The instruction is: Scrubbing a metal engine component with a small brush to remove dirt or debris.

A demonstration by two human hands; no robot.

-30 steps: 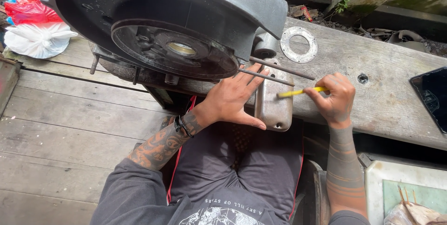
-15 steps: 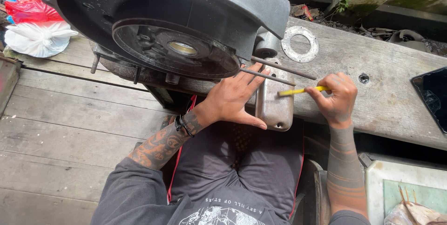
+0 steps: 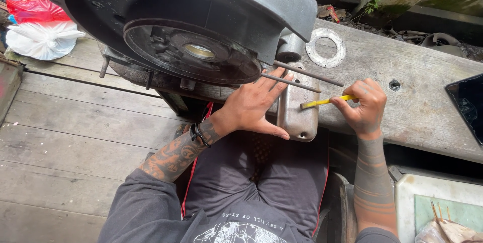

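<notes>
A large grey engine casing [image 3: 201, 16] with a dark round disc [image 3: 193, 54] lies on a weathered wooden plank [image 3: 417, 107]. My left hand [image 3: 254, 104] rests flat against a small grey metal cover [image 3: 299, 114] at the plank's edge, fingers spread toward two thin steel studs [image 3: 302, 74] that stick out of the casing. My right hand [image 3: 365, 107] grips a thin yellow tool [image 3: 327, 101] whose tip touches the cover's right side.
A flat metal ring gasket [image 3: 326, 48] lies on the plank behind the cover. Red and white plastic bags [image 3: 37, 26] sit at the far left. A dark screen [image 3: 468, 104] shows at the right edge, a white tray [image 3: 437, 208] at bottom right. Wooden floorboards [image 3: 75, 137] spread left.
The view has shifted very slightly. Both hands stay in the same places on the cover and the yellow tool.
</notes>
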